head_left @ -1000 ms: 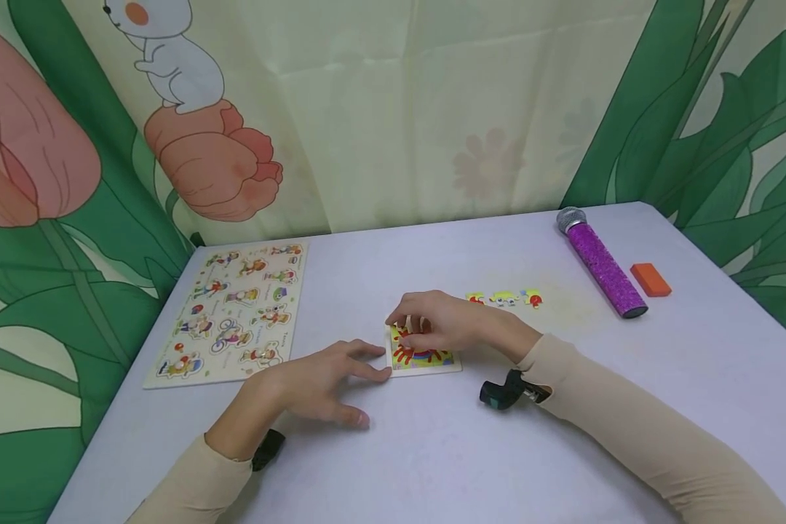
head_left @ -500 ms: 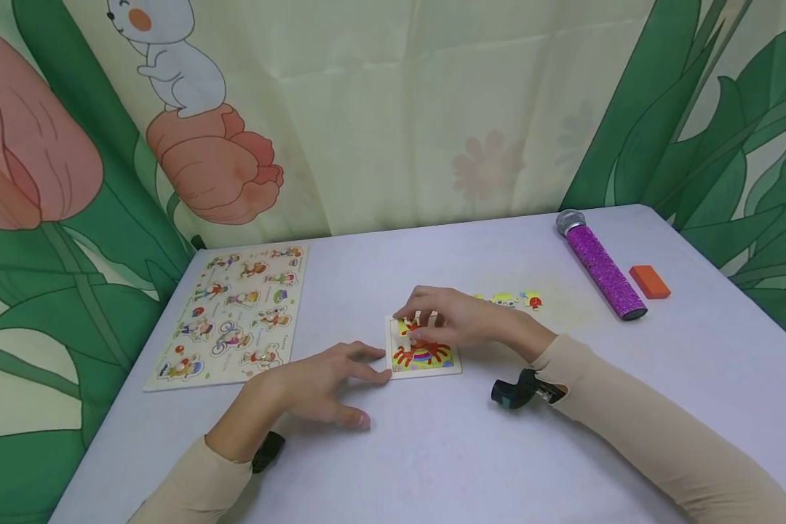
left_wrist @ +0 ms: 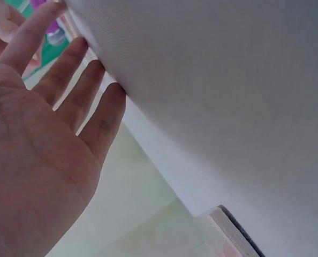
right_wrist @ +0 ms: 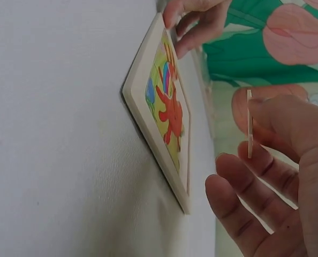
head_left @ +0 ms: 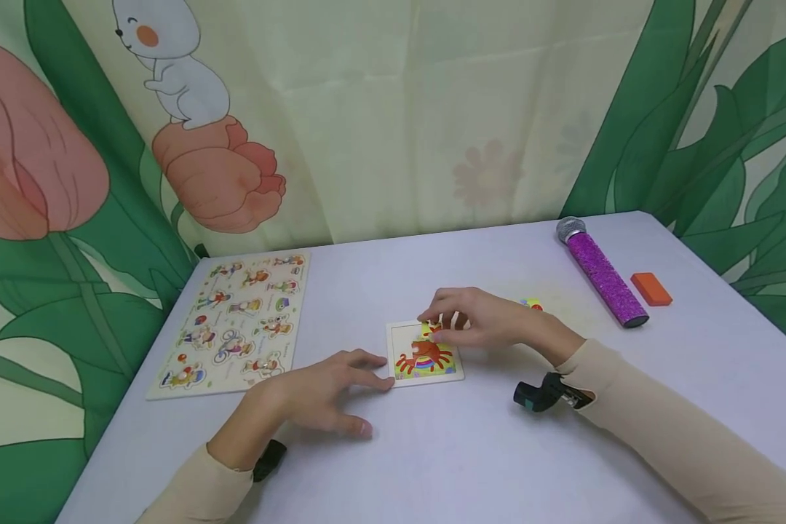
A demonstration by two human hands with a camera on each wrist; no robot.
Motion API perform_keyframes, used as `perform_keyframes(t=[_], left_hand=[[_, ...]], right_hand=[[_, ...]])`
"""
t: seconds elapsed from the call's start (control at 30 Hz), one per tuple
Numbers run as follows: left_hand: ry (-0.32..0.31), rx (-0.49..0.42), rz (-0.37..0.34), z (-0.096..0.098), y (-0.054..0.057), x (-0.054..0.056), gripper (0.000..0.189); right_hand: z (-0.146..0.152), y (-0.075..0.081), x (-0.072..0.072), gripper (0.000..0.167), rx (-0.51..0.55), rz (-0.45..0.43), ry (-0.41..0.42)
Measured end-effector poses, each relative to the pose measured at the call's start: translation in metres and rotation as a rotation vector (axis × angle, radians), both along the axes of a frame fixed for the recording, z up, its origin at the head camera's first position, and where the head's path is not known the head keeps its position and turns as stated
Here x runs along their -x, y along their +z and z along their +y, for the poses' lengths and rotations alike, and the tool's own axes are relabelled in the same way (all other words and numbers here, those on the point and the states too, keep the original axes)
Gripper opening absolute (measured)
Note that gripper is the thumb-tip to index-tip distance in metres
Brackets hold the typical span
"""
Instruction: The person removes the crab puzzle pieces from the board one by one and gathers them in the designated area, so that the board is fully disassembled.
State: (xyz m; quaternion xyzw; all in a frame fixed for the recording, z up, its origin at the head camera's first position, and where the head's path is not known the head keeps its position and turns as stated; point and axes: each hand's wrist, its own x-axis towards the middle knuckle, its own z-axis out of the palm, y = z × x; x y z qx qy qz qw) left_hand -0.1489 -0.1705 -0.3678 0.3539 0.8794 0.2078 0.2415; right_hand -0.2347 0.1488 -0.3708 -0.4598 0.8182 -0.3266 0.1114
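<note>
A small square puzzle board with a pale wooden frame lies flat on the table. Its lower part shows a red crab-like picture with a rainbow, while bare wood shows at the upper left. Between thumb and fingertips, my right hand pinches a thin yellow-and-red puzzle piece, held edge-on above the board in the right wrist view. My left hand has its fingers spread, fingertips at the board's left edge. Beyond the right wrist, a yellow-and-red loose puzzle piece shows; the forearm may hide others.
A large picture puzzle board with several figures lies at the left. Toward the back right are a glittery purple microphone and an orange block. A printed curtain hangs behind the table.
My right hand has moved rightward across the board's top, carrying the pinched puzzle piece from the upper left. The left hand stays at the board's edge. The head view has tilted up slightly.
</note>
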Motion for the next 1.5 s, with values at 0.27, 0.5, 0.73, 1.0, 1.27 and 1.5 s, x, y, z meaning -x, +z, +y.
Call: perform_keyframes(t=[0.27, 0.5, 0.73, 1.0, 1.27, 1.5], left_hand=[[0.016, 0.016, 0.000, -0.001, 0.001, -0.001, 0.062], [0.006, 0.005, 0.002, 0.002, 0.002, -0.001, 0.063], [0.016, 0.020, -0.004, 0.002, 0.002, 0.000, 0.060], [0.000, 0.012, 0.005, 0.001, 0.003, 0.000, 0.058], [-0.012, 0.017, 0.005, 0.002, 0.005, 0.000, 0.058], [-0.004, 0.019, 0.007, 0.002, 0.005, 0.000, 0.058]], right_hand=[[0.021, 0.004, -0.004, 0.037, -0.021, 0.036, -0.065], [0.037, 0.004, -0.006, 0.029, -0.035, 0.032, -0.109], [0.049, 0.000, -0.009, 0.025, -0.025, 0.015, -0.130], [0.061, -0.006, -0.013, 0.024, -0.055, 0.022, -0.157], [0.074, -0.012, -0.015, 0.025, -0.119, 0.032, -0.198], [0.081, -0.015, -0.014, 0.029, -0.131, 0.047, -0.217]])
